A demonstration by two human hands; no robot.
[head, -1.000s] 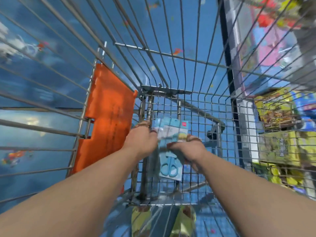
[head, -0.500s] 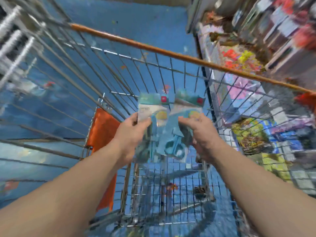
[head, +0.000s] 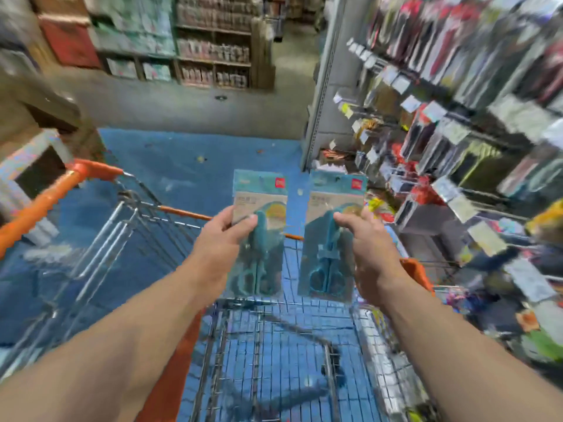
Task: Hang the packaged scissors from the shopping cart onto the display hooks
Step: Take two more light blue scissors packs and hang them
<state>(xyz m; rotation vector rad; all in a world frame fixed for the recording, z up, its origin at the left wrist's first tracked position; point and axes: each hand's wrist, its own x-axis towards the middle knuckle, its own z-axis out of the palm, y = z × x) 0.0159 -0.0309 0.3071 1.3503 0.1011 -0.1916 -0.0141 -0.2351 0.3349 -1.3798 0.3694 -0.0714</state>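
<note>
Now two scissor packs are held upright above the cart (head: pixel 91 254): the left hand (head: pixel 224 239) is clamped on the left pack (head: pixel 262 208), the right hand (head: pixel 365 239) on the right pack (head: pixel 332 205). One pack's hang hole should be lined up squarely with a free hook on the right-hand display (head: pixel 441 123) before being pushed on.

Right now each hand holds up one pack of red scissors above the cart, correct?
Not quite: the scissors are blue-green, not red. The head view shows the left hand holding one pack and the right hand another pack, both above the cart.
</note>
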